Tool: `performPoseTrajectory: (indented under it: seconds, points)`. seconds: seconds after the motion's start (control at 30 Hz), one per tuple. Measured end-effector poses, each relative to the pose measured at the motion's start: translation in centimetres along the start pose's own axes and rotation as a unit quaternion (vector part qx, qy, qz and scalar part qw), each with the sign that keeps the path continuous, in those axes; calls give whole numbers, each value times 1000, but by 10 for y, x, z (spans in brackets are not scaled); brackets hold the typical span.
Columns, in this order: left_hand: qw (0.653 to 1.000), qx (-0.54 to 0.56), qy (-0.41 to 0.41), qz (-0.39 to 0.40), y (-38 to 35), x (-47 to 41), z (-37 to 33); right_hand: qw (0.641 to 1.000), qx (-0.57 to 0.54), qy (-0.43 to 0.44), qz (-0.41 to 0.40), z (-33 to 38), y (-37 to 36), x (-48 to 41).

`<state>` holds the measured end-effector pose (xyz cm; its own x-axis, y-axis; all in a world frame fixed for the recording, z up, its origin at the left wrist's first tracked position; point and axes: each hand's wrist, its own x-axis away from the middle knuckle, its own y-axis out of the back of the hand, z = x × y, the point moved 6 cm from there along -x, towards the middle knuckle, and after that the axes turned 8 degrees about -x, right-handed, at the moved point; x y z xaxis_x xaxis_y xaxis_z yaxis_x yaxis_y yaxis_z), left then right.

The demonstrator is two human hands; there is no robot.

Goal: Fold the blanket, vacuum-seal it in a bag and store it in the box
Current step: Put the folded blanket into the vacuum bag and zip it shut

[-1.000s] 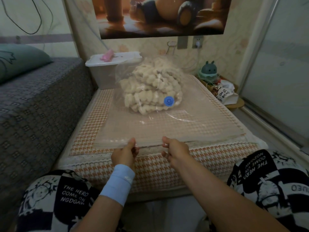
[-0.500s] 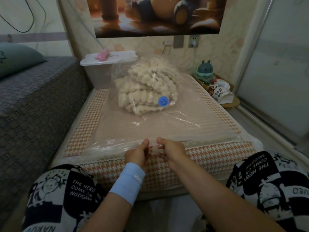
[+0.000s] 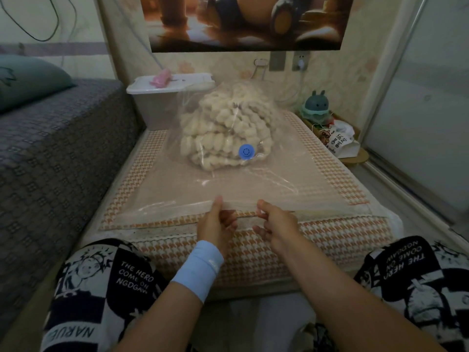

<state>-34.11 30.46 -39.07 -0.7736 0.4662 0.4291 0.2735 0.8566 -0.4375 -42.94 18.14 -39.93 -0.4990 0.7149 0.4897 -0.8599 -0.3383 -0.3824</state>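
A cream chunky-knit blanket (image 3: pixel 225 130) is bundled at the far end of a clear vacuum bag (image 3: pixel 279 184) that lies flat on an orange houndstooth cushion (image 3: pixel 330 232). A round blue valve (image 3: pixel 246 151) sits on the bag in front of the bundle. My left hand (image 3: pixel 217 223), with a pale blue wristband, and my right hand (image 3: pixel 275 221) both pinch the bag's near open edge, close together near the middle. A white lidded box (image 3: pixel 162 97) stands behind the bag at the back left.
A grey patterned bed (image 3: pixel 50 148) with a teal pillow (image 3: pixel 28 80) runs along the left. A pink item (image 3: pixel 160 78) lies on the box lid. At the right stand a small teal figure (image 3: pixel 316 105) and a white bag (image 3: pixel 340 141), beside a sliding door.
My hands have closed in towards each other along the bag's near edge. The left side of that edge has lifted and wrinkled slightly.
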Motion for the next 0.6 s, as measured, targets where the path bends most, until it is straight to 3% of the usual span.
performPoseTrajectory:
  seconds: [0.07, 0.17, 0.6]
  points:
    - [997, -71, 10, 37, -15, 3, 11, 999, 21, -4, 31, -5, -9, 5]
    - [988, -153, -8, -11, -12, -3, 17, 999, 30, 18, 23, -9, -12, 6]
    - [987, -115, -10, -110, 1, -20, 2, 998, 22, 25, -47, 17, 16, -5]
